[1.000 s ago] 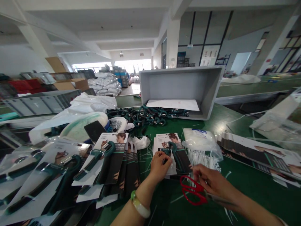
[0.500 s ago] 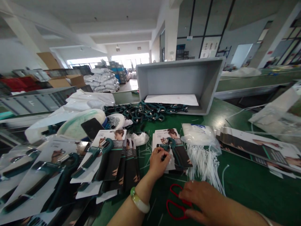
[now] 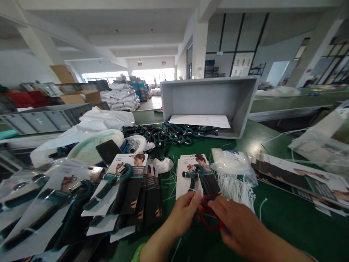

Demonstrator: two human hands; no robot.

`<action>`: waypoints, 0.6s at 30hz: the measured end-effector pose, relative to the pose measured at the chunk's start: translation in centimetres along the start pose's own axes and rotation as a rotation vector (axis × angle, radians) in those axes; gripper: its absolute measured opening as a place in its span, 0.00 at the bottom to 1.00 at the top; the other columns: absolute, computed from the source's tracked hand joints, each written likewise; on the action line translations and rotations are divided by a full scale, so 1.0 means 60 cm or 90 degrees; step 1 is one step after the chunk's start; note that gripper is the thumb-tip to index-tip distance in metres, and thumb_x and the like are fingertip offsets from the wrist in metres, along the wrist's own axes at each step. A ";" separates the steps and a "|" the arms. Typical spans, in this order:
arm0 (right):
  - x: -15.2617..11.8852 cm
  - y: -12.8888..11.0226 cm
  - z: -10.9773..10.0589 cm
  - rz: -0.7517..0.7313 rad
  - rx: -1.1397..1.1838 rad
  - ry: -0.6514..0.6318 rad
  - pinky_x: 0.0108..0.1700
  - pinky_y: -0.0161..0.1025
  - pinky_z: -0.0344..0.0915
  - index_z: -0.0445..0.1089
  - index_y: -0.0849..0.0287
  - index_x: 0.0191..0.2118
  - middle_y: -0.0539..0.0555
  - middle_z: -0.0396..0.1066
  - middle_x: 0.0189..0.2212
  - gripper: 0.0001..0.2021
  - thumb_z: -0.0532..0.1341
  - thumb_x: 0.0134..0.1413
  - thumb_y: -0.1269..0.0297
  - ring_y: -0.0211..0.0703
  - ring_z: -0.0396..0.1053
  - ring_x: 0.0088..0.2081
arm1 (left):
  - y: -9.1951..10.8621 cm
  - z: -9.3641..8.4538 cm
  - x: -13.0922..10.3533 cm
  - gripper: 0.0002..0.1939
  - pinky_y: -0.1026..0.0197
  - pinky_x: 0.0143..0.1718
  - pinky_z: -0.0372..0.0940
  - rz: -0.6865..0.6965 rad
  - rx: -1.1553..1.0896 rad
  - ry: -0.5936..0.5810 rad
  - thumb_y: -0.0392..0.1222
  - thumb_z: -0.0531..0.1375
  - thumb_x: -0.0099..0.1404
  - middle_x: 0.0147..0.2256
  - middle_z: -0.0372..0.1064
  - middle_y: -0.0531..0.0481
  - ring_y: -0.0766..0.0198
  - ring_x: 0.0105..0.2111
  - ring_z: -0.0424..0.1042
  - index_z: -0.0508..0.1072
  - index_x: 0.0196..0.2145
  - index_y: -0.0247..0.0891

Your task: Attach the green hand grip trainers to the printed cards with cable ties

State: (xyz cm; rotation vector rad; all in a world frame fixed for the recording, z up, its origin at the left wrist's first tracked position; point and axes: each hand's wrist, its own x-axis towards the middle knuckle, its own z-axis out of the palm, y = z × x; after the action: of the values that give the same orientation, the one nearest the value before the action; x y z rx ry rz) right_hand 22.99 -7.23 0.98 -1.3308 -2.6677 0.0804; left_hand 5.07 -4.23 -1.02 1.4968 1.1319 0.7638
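Note:
A dark green hand grip strengthener [image 3: 205,182] lies on the topmost of a small stack of printed cards [image 3: 183,163] in front of me. My left hand [image 3: 183,213] is at the stack's lower edge, thumb and fingers pinched together; what is between them is hidden. Red-handled scissors [image 3: 209,218] are in my right hand [image 3: 240,222], close beside the left fingertips. Their blades cannot be made out. White cable ties [image 3: 234,187] spill from a clear bag [image 3: 230,160] just right of the cards.
At left, cards bearing hand grip strengtheners [image 3: 117,182] are piled up. Loose grip strengtheners [image 3: 169,133] heap before a tipped grey crate [image 3: 208,98]. More printed cards [image 3: 300,178] lie at right. A white tub [image 3: 135,143] of small metal parts stands behind the left pile.
My right hand has picked the red scissors up from the table and brought them to the left hand. My left hand has moved down from the grip strengthener to the cards' lower edge.

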 end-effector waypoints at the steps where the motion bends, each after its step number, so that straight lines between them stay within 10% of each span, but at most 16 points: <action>1: 0.004 0.005 -0.007 -0.035 -0.024 0.024 0.42 0.48 0.67 0.62 0.63 0.51 0.63 0.67 0.44 0.29 0.55 0.36 0.75 0.52 0.67 0.42 | 0.004 0.005 -0.004 0.26 0.67 0.20 0.56 -0.040 -0.060 -0.064 0.62 0.45 0.60 0.22 0.64 0.53 0.68 0.20 0.64 0.66 0.31 0.36; 5: 0.013 0.012 -0.012 -0.095 0.027 0.183 0.41 0.45 0.68 0.64 0.60 0.49 0.61 0.67 0.44 0.22 0.51 0.45 0.77 0.48 0.67 0.44 | 0.005 0.024 0.004 0.28 0.69 0.15 0.53 -0.074 -0.182 0.021 0.65 0.45 0.58 0.21 0.62 0.55 0.70 0.16 0.63 0.63 0.36 0.36; 9: 0.011 0.005 -0.009 0.126 0.387 0.217 0.37 0.39 0.68 0.63 0.57 0.44 0.56 0.69 0.35 0.11 0.51 0.56 0.65 0.41 0.69 0.35 | 0.003 0.035 0.006 0.25 0.63 0.22 0.62 0.020 -0.113 0.186 0.60 0.42 0.63 0.27 0.66 0.49 0.65 0.23 0.68 0.64 0.38 0.37; 13: 0.018 0.004 -0.004 0.287 0.745 0.153 0.19 0.30 0.59 0.59 0.57 0.41 0.49 0.68 0.27 0.14 0.55 0.53 0.53 0.34 0.64 0.23 | 0.003 0.053 -0.003 0.16 0.57 0.34 0.64 0.191 0.258 0.157 0.49 0.44 0.66 0.34 0.69 0.43 0.57 0.33 0.70 0.67 0.40 0.40; 18: 0.025 0.015 0.018 0.364 0.831 0.171 0.15 0.27 0.49 0.51 0.55 0.47 0.43 0.61 0.19 0.27 0.59 0.46 0.47 0.33 0.60 0.18 | -0.005 0.068 0.001 0.16 0.56 0.37 0.65 0.263 0.407 0.127 0.41 0.43 0.67 0.41 0.68 0.40 0.56 0.37 0.69 0.66 0.44 0.38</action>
State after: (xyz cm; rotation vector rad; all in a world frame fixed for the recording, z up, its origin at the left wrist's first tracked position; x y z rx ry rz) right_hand 22.64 -5.48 0.01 -1.3039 -1.3119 1.2947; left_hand 8.68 -5.61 -2.28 2.2797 1.3056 0.8891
